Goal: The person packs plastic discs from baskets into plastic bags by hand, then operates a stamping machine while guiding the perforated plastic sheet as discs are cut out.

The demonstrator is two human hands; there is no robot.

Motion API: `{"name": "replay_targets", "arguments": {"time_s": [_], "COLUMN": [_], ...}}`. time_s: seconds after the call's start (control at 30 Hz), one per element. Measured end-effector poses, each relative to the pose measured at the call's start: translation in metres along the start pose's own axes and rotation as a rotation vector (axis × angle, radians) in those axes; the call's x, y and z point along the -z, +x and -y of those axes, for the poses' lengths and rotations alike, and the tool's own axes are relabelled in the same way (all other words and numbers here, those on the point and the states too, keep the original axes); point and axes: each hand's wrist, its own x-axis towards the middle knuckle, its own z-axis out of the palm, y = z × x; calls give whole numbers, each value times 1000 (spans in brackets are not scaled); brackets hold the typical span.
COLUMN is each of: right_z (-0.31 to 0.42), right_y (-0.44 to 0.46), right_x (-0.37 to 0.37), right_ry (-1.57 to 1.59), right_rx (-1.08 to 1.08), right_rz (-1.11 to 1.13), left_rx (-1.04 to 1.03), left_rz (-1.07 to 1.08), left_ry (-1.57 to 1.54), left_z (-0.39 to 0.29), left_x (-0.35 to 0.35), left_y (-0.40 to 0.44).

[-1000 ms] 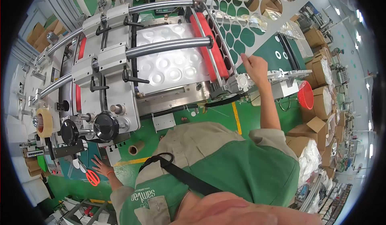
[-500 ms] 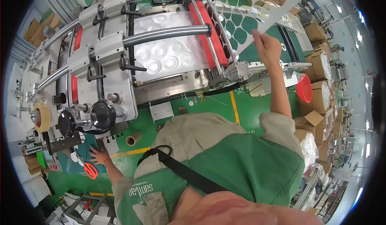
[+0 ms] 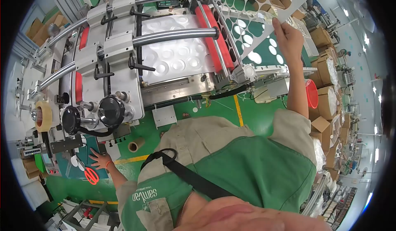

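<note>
My right hand (image 3: pixel 289 42) is closed on the edge of a white sheet punched with rows of round holes (image 3: pixel 270 26), pinching it between thumb and fingers. The web slants up from the red roller (image 3: pixel 213 39) of a machine. Beneath it, several white discs (image 3: pixel 255 57) lie on a green conveyor belt (image 3: pixel 264 45). At the lower left, my left hand (image 3: pixel 100 161) rests with fingers spread at the edge of a teal mat (image 3: pixel 84 165). Orange-handled scissors (image 3: pixel 91 175) lie just beside it, with white round pieces (image 3: pixel 74 161) nearby.
The machine carries steel rods (image 3: pixel 175 35), black knobs (image 3: pixel 111 110) and a silvery sheet with round marks (image 3: pixel 175 51). A tape roll (image 3: pixel 42 116) is at the left. Cardboard boxes (image 3: pixel 321 125) and a red bin (image 3: pixel 311 94) line the right side. A cardboard tube (image 3: pixel 135 145) is on the floor.
My right hand has moved up and to the right with the punched sheet. White discs now show on the belt below it. My left hand stays almost where it was.
</note>
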Motion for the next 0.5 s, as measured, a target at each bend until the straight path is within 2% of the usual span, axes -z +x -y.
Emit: {"name": "replay_targets", "arguments": {"time_s": [0.03, 0.07, 0.13, 0.2, 0.23, 0.27, 0.33, 0.37, 0.4, 0.47, 0.5], "right_z": [-4, -4, 10, 7, 14, 4, -18, -39, -50, -24, -16], "right_y": [0, 3, 18, 22, 13, 2, -25, -40, -43, -24, -17], "right_x": [-2, 1, 25, 11, 9, -8, -49, -77, -89, -50, -39], "right_ry": [-15, 98, 71, 165, -14, -101, -264, -243, -212, -218, -220], "right_rx": [4, -14, 52, 101, -22, -7, 26, 102, 39, 30, -25], "right_rz": [-42, -140, -245, -292, -149, -43, 334, 348, 363, 339, 421], "left_rx": [1, -4, 0, -3, 7, 11, 11, 13, 7, 5, 9], "left_rz": [0, 0, -25, -33, -38, -39, -5, -1, -14, -27, -13], "left_ry": [-6, -1, -14, -22, -40, -45, -32, -31, -33, -35, -31], "left_z": [-1, 0, 0, 2, -1, -2, -1, -2, -1, 0, 1], "left_x": [-5, -9, -7, 6, 9, 9, 1, -4, -7, -2, 3], "left_y": [-2, -1, 0, 2, 1, 2, -1, -3, -2, -3, -1]}}
